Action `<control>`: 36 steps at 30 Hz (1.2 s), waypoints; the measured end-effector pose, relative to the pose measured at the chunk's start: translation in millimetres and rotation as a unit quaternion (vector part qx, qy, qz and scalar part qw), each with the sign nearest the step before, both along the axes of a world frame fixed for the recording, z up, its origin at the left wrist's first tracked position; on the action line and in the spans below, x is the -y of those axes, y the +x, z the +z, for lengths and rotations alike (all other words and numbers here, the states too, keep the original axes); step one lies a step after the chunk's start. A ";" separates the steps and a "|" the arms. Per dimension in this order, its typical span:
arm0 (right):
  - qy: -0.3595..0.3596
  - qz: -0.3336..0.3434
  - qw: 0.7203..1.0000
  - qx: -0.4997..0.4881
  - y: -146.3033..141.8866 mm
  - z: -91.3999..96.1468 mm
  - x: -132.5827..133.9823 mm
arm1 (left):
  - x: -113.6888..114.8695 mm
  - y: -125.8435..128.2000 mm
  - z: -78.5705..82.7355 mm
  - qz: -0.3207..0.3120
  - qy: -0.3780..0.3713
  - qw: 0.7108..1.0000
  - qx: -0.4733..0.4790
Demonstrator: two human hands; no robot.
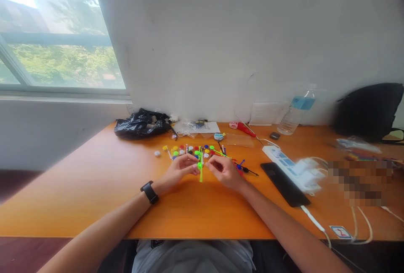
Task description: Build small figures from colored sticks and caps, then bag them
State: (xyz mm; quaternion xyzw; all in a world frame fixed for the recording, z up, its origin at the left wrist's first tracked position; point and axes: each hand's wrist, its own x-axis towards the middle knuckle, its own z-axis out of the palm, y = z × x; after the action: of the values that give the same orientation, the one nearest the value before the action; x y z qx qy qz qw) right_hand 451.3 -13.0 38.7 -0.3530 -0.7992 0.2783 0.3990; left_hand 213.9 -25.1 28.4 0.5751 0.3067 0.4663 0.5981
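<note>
My left hand (184, 167) pinches a bright green plastic stick with a round green disc on it (201, 172), held upright just above the table. Close by on the right, my right hand (225, 172) has thumb and forefinger pressed together. Whatever may be between those fingertips is too small to make out. Behind both hands lie several small round caps in red, yellow, green, blue, white and black, with thin coloured sticks among them. One white cap (157, 153) sits apart at the left. Beside my right hand lies a black stick with a pointed end (251, 172).
A black plastic bag (142, 123) lies at the back left. A red-handled tool (246, 129) and a water bottle (296, 113) are near the wall. To the right are a white power strip (280, 159), a black phone (284, 183) and loose cables.
</note>
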 end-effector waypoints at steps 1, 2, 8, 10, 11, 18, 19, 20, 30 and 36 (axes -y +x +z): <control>0.001 0.000 1.000 -0.005 -0.1 0.7 0.5 | -0.5 -0.3 -0.8 -0.001 -0.002 1.000 0.002; 0.001 0.001 1.000 -0.009 -0.1 1.3 0.8 | -0.8 -0.6 -1.5 -0.002 -0.005 1.000 0.003; 0.025 0.000 1.000 -0.015 -0.4 0.0 1.2 | -1.4 -1.1 -1.4 -0.016 -0.011 1.000 -0.003; 0.027 0.002 1.000 -0.004 0.2 -1.4 0.8 | -0.9 -0.9 -0.2 -0.020 -0.013 1.000 -0.004; 0.027 0.004 1.000 0.000 0.6 -2.2 0.5 | -0.4 -0.9 0.7 -0.022 -0.013 1.000 -0.004; 0.023 0.003 0.999 0.033 2.0 -5.6 -1.9 | 4.2 0.1 9.4 -0.026 -0.009 0.999 -0.020; 0.023 0.001 0.999 0.038 1.9 -5.5 -2.1 | 4.4 0.2 10.0 -0.025 -0.009 0.999 -0.022; 0.024 0.000 0.999 0.043 1.8 -5.4 -2.3 | 4.4 0.2 10.1 -0.026 -0.009 0.999 -0.022; -0.004 0.015 1.000 0.024 0.6 -9.1 -4.9 | -1.5 -0.2 0.3 0.001 0.033 0.999 -0.018; -0.093 0.035 0.993 -0.060 -1.7 0.1 -2.3 | -3.3 -1.7 -0.2 0.028 0.048 0.998 -0.014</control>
State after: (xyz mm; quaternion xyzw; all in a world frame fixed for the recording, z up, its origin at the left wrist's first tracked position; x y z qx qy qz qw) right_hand 449.6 -10.7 38.8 -0.3429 -0.7561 0.3862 0.4019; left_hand 212.2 -21.8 28.2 0.6008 0.3081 0.4887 0.5525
